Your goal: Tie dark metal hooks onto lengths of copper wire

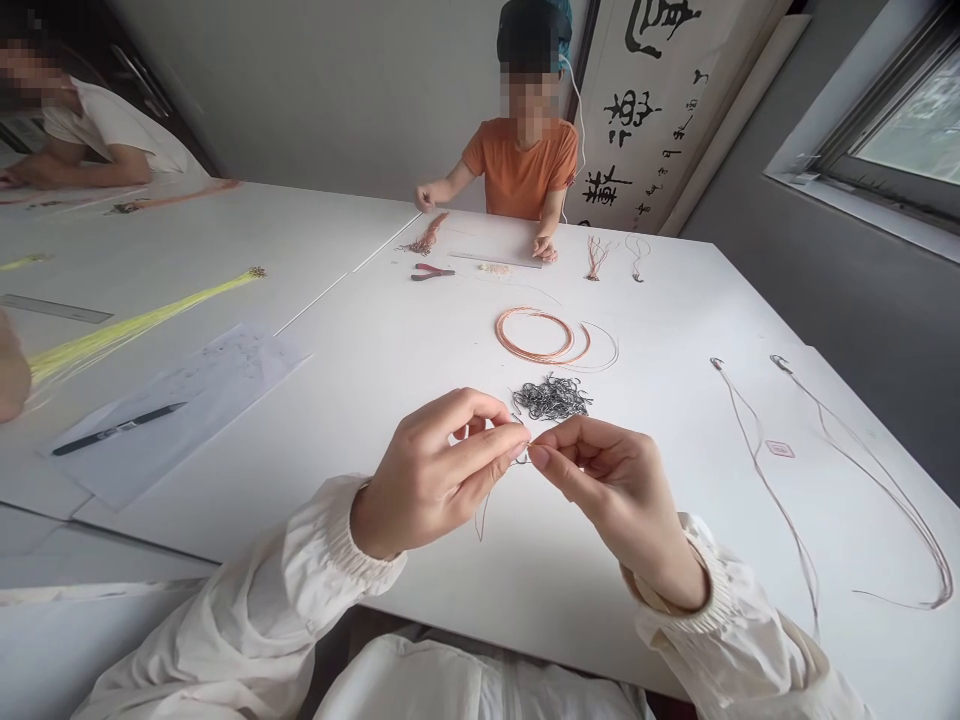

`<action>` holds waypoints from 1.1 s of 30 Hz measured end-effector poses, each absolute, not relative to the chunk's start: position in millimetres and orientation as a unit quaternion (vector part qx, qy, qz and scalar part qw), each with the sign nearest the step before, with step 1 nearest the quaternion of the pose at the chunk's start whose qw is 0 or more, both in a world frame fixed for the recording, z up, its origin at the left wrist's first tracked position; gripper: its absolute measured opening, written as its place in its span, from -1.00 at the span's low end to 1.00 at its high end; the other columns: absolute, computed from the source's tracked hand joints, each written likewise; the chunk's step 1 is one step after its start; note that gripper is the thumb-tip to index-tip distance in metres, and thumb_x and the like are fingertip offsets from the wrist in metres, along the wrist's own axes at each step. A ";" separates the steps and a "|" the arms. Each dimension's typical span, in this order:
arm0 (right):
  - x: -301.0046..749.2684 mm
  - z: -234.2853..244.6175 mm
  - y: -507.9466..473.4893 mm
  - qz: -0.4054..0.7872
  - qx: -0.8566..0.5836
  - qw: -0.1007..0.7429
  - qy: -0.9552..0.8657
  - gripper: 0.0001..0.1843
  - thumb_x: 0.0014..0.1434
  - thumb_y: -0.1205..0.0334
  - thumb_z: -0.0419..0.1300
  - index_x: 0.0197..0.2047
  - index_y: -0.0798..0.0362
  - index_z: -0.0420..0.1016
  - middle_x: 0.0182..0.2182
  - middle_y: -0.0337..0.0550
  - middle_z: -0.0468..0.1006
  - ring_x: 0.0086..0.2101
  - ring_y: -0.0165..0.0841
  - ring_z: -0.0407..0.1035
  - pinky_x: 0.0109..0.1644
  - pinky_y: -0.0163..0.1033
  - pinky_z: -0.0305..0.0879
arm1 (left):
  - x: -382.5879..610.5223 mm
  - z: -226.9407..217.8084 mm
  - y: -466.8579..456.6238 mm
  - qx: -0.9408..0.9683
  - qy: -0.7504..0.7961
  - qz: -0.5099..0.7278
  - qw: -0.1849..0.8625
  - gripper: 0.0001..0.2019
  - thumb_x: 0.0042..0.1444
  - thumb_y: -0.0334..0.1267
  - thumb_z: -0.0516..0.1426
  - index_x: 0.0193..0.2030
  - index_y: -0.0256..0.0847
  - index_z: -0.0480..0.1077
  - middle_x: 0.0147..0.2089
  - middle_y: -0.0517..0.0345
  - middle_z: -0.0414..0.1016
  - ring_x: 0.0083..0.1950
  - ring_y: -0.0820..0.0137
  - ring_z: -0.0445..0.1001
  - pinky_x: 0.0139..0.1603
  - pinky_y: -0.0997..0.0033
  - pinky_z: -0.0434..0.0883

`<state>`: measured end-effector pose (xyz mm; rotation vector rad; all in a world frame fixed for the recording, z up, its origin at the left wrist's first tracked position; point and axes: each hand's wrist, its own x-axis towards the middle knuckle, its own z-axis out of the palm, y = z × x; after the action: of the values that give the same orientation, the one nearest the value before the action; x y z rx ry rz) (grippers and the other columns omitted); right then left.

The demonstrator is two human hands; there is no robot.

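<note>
Both my hands meet over the white table [420, 350], fingertips almost touching. My left hand [435, 472] pinches a small dark metal hook and a thin brown cord [481, 515] that hangs down from it. My right hand [607, 490] is closed in a pinch on the same tiny piece from the other side. Just beyond my fingers lies a pile of dark metal hooks [551, 398]. A coil of copper-coloured cord [536, 335] lies farther back.
Two long finished cords [780, 500] lie to the right. A person in an orange shirt [521, 165] works at the far edge, with red pliers [431, 272] and cord bundles nearby. On the left are a sheet of paper with a pen [116, 430], yellow strands [127, 325] and another person.
</note>
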<state>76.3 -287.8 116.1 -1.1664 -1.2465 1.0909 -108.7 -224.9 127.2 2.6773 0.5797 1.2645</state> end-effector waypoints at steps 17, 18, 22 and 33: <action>79.6 116.6 -281.7 0.470 -0.471 0.522 -0.533 -0.77 0.21 0.12 0.27 -0.37 0.11 0.53 -0.61 -0.28 0.36 -0.58 -0.49 0.20 -0.54 -0.36 0.15 | -104.3 140.3 -232.9 0.836 0.273 0.384 0.282 -0.91 0.23 -0.44 0.16 -0.26 -0.26 0.50 -0.32 0.15 0.48 -0.32 0.49 0.41 -0.28 0.47 0.39; 79.1 115.9 -282.2 0.454 -0.479 0.522 -0.541 -0.78 0.21 0.13 0.27 -0.37 0.11 0.52 -0.61 -0.28 0.37 -0.57 -0.49 0.19 -0.53 -0.35 0.15 | -104.3 140.8 -232.9 0.838 0.276 0.375 0.286 -0.90 0.23 -0.43 0.15 -0.26 -0.26 0.50 -0.33 0.15 0.47 -0.33 0.49 0.40 -0.29 0.47 0.38; 76.4 113.6 -283.9 0.402 -0.501 0.514 -0.569 -0.86 0.19 0.25 0.25 -0.38 0.10 0.51 -0.58 -0.27 0.39 -0.54 -0.48 0.17 -0.49 -0.33 0.15 | -105.1 140.3 -232.6 0.856 0.277 0.346 0.267 -0.89 0.25 -0.44 0.12 -0.25 -0.26 0.49 -0.32 0.13 0.45 -0.34 0.48 0.39 -0.31 0.47 0.37; 73.3 117.3 -288.0 0.372 -0.501 0.501 -0.599 -0.88 0.16 0.38 0.19 -0.42 0.07 0.47 -0.61 -0.32 0.32 -0.55 -0.49 0.12 -0.50 -0.34 0.12 | -103.9 142.5 -233.1 0.864 0.275 0.326 0.269 -0.85 0.30 -0.42 0.07 -0.27 -0.26 0.44 -0.28 0.11 0.43 -0.29 0.46 0.39 -0.27 0.47 0.37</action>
<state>73.3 -288.0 117.3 -1.2113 -1.4486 0.8985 -103.9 -233.1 142.5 2.3297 0.7412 0.8785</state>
